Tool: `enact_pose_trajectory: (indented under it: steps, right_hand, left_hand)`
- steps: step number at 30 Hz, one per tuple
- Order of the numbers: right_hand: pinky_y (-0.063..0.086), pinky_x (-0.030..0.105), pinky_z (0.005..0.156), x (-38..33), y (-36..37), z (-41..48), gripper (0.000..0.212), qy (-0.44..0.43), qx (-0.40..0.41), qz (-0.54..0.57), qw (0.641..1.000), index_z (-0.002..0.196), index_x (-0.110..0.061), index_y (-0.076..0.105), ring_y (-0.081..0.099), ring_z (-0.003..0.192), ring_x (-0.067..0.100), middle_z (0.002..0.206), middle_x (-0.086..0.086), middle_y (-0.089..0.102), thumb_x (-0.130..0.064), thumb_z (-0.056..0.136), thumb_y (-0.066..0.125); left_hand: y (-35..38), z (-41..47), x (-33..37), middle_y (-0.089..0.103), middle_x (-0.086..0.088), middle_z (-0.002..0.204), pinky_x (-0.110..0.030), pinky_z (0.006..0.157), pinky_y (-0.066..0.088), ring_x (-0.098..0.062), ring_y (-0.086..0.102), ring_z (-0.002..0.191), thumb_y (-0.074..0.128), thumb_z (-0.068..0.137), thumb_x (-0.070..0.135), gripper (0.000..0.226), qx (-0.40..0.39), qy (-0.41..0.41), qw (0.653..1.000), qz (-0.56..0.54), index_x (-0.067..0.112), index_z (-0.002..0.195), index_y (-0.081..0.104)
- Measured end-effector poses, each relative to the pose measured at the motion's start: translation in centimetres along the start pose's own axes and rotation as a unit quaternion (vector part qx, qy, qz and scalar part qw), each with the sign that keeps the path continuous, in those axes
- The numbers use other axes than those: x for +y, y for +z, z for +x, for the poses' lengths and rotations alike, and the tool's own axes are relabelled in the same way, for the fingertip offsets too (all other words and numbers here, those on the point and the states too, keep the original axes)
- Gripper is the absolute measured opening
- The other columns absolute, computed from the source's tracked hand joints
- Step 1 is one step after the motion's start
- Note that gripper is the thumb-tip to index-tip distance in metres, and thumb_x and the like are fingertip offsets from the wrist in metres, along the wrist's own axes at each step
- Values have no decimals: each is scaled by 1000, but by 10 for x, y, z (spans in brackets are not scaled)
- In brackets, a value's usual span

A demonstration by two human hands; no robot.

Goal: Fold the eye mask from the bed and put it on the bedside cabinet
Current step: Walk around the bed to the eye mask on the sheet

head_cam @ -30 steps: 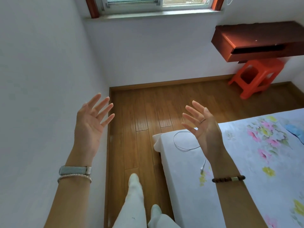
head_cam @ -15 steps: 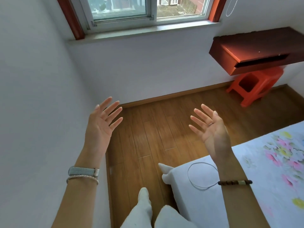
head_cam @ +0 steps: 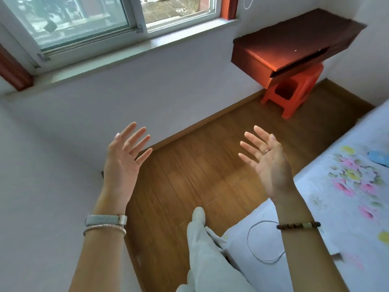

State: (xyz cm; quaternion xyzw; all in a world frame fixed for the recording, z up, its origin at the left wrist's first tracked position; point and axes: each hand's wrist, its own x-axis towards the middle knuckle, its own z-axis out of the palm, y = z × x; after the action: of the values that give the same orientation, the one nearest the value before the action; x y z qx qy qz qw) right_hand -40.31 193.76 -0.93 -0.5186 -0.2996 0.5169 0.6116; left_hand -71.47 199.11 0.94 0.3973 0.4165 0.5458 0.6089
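Note:
My left hand [head_cam: 124,157] and my right hand [head_cam: 267,161] are both raised in front of me, palms facing each other, fingers spread, holding nothing. They hover over the wooden floor, left of the bed [head_cam: 328,209] with its white floral sheet. A light blue thing [head_cam: 380,158], possibly the eye mask, lies on the bed at the far right edge of view, mostly cut off. A dark red wall-mounted cabinet [head_cam: 280,43] hangs at the upper right, far from both hands.
An orange plastic stool [head_cam: 292,91] stands under the cabinet. A thin cable loop [head_cam: 259,243] lies on the bed corner near my right wrist. A window [head_cam: 88,22] is ahead, a white wall on the left. My leg in white trousers [head_cam: 202,245] is below.
The camera has tilted up and turned, so the window shows more and the bed slid lower right. Both hands stay raised and open, a little wider apart.

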Motion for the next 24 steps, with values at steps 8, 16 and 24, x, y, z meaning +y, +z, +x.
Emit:
enact_pose_trajectory:
  steps: [8, 16, 24]
  right_hand:
    - [50, 47, 102, -19, -22, 111, 48, -19, 88, 56, 994, 139, -25, 53, 62, 123, 21, 139, 2, 60, -46, 101, 33]
    - [49, 49, 102, -49, -44, 185, 52, -40, 142, 69, 987, 137, -27, 56, 63, 123, 21, 139, 3, 61, -52, 93, 42]
    - [44, 54, 107, -65, -90, 212, 42, -47, 256, 98, 961, 135, -23, 57, 62, 123, 23, 137, 7, 62, -40, 103, 34]
  left_hand:
    - [68, 153, -3, 54, -9, 146, -53, 114, 36, -26, 54, 132, 31, 99, 44, 51, -83, -27, 996, 25, 19, 138, 52]
    - [142, 257, -11, 53, -10, 147, -52, 113, 37, -26, 54, 132, 29, 98, 43, 56, -150, -38, 988, 27, 15, 144, 45]
    - [239, 334, -52, 54, -6, 146, -48, 112, 39, -23, 55, 131, 27, 99, 45, 56, -262, -80, 961, 45, 17, 145, 44]
